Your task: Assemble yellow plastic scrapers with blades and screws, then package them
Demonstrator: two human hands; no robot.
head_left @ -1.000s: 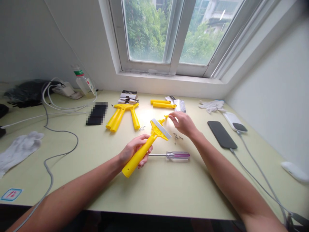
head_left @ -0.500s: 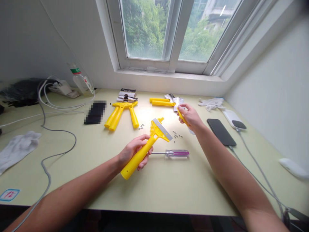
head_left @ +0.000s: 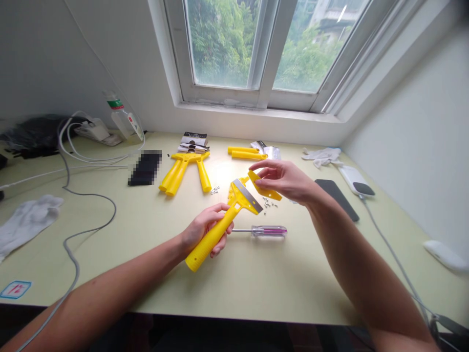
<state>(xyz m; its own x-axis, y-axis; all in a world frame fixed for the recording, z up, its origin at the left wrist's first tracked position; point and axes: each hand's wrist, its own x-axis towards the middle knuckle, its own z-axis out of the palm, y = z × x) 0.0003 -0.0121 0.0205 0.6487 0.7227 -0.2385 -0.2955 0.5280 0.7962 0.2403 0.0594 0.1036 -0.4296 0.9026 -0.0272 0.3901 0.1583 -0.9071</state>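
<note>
Scraper [head_left: 217, 231] sits in left hand [head_left: 200, 227], yellow plate [head_left: 269, 192] in right hand [head_left: 289, 181].

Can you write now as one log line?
left hand: holds yellow plastic scraper with grey metal blade | right hand: holds flat yellow plastic piece

scraper [head_left: 222, 224]: plain yellow; its blade [head_left: 248, 195], grey. plate [head_left: 269, 192] just right of scraper: yellow. screwdriver [head_left: 269, 231], right of scraper: clear handle, purple core, silver shaft. spare scrapers [head_left: 181, 175], left of and beyond scraper: yellow. tabletop [head_left: 234, 293] under scraper: pale yellow-green. label [head_left: 15, 289], far left of scraper: white, blue border, red marking.
</note>
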